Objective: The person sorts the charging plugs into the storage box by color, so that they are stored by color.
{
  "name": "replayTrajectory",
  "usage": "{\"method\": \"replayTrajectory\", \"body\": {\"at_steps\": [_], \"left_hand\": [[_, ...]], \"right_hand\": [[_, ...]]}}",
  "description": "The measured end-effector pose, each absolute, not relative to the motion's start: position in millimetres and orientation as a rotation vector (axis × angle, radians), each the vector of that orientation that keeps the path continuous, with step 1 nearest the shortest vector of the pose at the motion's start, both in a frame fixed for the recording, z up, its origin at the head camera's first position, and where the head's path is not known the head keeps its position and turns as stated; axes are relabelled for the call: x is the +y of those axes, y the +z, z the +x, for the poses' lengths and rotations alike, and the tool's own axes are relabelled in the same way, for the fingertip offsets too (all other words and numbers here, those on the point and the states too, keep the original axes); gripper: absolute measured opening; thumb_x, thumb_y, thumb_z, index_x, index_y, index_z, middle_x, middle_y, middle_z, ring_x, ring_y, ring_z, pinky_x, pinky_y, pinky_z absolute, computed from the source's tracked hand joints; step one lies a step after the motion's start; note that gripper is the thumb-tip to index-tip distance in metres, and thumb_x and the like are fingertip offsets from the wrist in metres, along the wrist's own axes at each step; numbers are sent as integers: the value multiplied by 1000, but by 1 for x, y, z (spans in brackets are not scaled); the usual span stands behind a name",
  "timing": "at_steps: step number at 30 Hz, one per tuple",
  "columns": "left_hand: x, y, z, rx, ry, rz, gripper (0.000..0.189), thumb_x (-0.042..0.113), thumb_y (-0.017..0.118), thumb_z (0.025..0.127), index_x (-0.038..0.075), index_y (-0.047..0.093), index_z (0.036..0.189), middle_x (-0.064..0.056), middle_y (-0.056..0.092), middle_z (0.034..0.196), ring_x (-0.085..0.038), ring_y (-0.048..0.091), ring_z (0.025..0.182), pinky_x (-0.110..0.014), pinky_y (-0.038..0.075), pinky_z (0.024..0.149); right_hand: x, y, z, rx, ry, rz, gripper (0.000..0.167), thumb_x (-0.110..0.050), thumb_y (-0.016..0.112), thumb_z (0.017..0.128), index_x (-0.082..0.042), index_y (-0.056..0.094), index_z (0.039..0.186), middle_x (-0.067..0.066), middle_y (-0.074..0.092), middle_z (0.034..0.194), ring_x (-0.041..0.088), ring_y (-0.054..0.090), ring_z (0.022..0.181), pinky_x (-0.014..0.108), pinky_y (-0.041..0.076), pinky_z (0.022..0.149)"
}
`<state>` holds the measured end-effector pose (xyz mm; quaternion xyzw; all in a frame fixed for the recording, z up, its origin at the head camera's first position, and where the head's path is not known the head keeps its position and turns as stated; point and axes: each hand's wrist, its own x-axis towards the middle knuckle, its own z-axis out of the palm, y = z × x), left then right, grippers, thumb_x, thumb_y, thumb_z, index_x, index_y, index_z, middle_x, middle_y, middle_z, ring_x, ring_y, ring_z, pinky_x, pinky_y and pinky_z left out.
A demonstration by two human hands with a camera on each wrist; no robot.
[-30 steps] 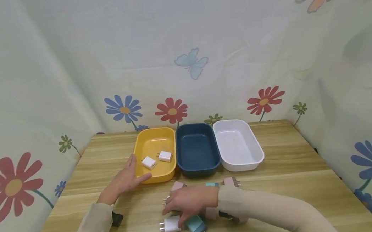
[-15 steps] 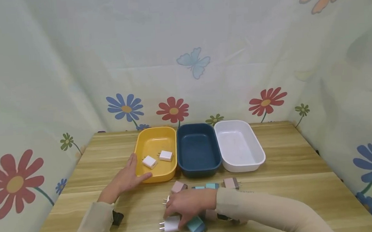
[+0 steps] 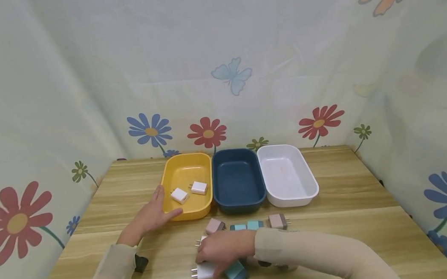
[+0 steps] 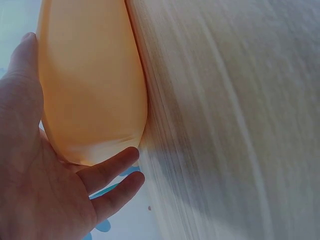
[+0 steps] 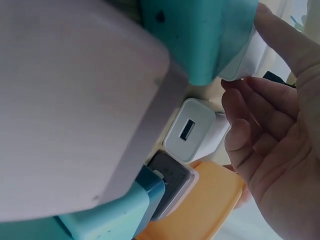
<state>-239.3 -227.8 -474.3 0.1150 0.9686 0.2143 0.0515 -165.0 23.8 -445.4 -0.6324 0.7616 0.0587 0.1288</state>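
My left hand (image 3: pixel 149 216) rests against the near left corner of a yellow tray (image 3: pixel 187 171), thumb at its front and fingers along its outer side. In the left wrist view the fingers are nearly straight against the tray wall (image 4: pixel 92 85). Two white USB wall chargers (image 3: pixel 179 195) lie in that tray. My right hand (image 3: pixel 230 246) pinches another white charger (image 3: pixel 205 272) between thumb and fingers. A teal charger (image 3: pixel 236 274) lies right beside it. In the right wrist view, one more white charger (image 5: pixel 189 131) shows its USB port below the fingers.
Right of the yellow tray stand a dark blue tray (image 3: pixel 238 172) and a white tray (image 3: pixel 284 170), side by side. Around the right hand lie several chargers, among them pink ones (image 3: pixel 277 221) (image 3: pixel 215 225) and teal ones (image 3: pixel 255 224). The right forearm partly covers others.
My right hand's thumb and fingers have closed in on the white charger, which has shifted very slightly left. The left hand stays at the yellow tray.
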Motion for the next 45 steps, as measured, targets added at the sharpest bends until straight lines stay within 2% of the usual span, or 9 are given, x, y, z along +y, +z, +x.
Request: {"method": "replayTrajectory", "body": {"at_steps": [8,17,25,34,38,41,45], "left_hand": [[-228,-475,-239,2953,652,356,113,64,55,84,-11,-2,145,-31,0,151,-50,17,134,-57,23,106],[-227,-475,-238,2955,663,359,112,63,56,84,-12,-2,145,-32,1,151,-51,20,133,-57,24,105],[-226,-476,-238,2939,667,330,114,65,55,83,-9,-3,146,-30,-1,152,-49,18,134,-57,24,106],[-225,-475,-238,2939,669,320,114,65,56,83,-9,-3,146,-30,-1,152,-49,20,134,-57,25,105],[-225,-474,-239,2952,670,343,112,63,56,84,-10,-2,146,-30,0,152,-50,22,132,-57,26,105],[-225,-475,-240,2957,664,348,112,63,56,84,-10,-2,146,-31,0,152,-51,22,132,-57,26,105],[-226,-475,-240,2949,651,338,112,63,56,84,-10,-2,146,-30,0,152,-51,23,131,-58,27,104]], "right_hand": [[20,-448,-163,2239,197,-1807,43,-45,75,78,-21,64,111,-14,61,94,-6,49,76,11,41,65],[21,-450,-165,2190,88,-1844,43,-38,70,83,-19,61,121,-12,60,105,-5,50,85,9,40,72],[27,-427,-170,2276,-27,-1824,44,-34,68,85,-17,59,125,-11,58,106,-4,48,86,8,38,72],[45,-407,-191,2333,-212,-1747,44,-28,64,89,-12,55,128,-7,56,112,-2,49,90,9,39,77],[54,-397,-205,2399,-353,-1658,43,-26,64,89,-11,56,128,-7,56,109,1,50,87,11,41,77],[60,-392,-214,2463,-453,-1569,45,-26,65,88,-11,56,129,-6,57,113,3,50,90,14,43,80],[66,-394,-226,2529,-535,-1506,44,-26,64,88,-12,56,130,-7,57,114,6,51,91,16,44,79]]}}
